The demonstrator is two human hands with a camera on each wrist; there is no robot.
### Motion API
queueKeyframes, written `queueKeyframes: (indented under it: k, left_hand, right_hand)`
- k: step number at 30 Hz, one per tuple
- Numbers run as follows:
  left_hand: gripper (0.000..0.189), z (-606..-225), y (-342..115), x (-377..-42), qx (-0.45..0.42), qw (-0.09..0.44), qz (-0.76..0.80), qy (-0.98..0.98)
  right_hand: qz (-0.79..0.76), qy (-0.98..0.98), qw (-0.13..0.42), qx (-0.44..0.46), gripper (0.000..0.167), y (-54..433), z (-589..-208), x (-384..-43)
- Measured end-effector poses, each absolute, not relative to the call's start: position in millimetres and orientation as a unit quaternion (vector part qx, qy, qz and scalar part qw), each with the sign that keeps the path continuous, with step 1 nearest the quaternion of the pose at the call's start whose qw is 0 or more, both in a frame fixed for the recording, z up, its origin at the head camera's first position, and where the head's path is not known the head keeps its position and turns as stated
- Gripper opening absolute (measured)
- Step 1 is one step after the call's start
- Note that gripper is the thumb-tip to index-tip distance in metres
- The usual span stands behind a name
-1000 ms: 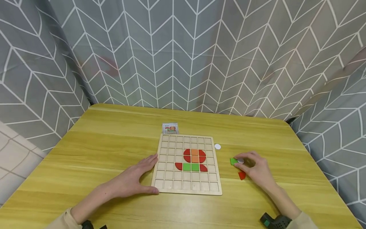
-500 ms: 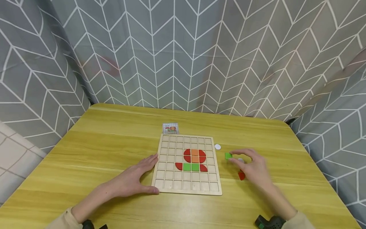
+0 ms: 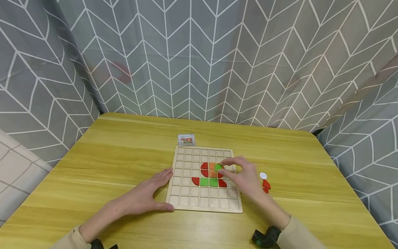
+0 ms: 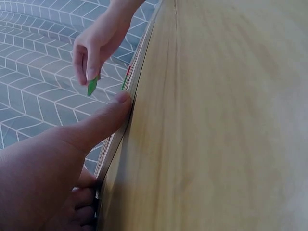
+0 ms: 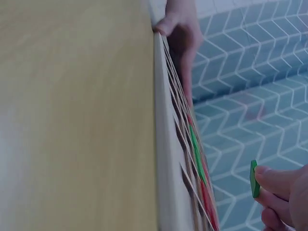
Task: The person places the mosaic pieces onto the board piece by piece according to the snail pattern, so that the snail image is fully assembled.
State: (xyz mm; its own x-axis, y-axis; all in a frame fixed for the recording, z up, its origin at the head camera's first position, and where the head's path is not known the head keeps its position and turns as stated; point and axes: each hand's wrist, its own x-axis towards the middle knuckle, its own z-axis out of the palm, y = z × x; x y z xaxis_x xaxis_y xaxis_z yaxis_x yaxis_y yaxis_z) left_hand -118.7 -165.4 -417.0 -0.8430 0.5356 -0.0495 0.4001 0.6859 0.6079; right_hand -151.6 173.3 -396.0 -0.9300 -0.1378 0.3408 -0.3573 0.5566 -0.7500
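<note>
Between thumb and finger, my right hand pinches a green square tile. In both wrist views the tile is held clear above the board, and in the head view it overlaps the orange and red pieces. The wooden grid board bears red rounded pieces, orange squares and a lower row with green squares between red quarter pieces. My left hand rests against the board's left side, fingers spread along the edge and thumb at the near left corner.
A small picture card lies at the board's far left corner. Right of the board are a white disc and red pieces, partly hidden by my right arm. A patterned curtain hangs behind the wooden table.
My right hand has lifted the green square from beside the loose pieces and carried it left over the board. It now hides the white disc by the board's right edge. My left hand stays put.
</note>
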Motion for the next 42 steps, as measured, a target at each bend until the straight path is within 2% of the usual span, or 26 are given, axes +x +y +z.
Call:
queueKeyframes:
  k: [16, 23, 42]
  left_hand:
    - [0.113, -418, -164, -118, 0.257, 0.114, 0.302, 0.911]
    - [0.114, -416, -165, -119, 0.254, 0.113, 0.300, 0.913]
    - [0.114, -419, -165, -120, 0.247, 0.113, 0.295, 0.916]
  right_hand:
    - [0.460, -0.865, 0.096, 0.177, 0.021, 115, -417, -158]
    - [0.422, -0.872, 0.135, 0.207, 0.018, 112, -428, -162]
    - [0.394, -0.878, 0.141, 0.230, 0.019, 112, -429, -159]
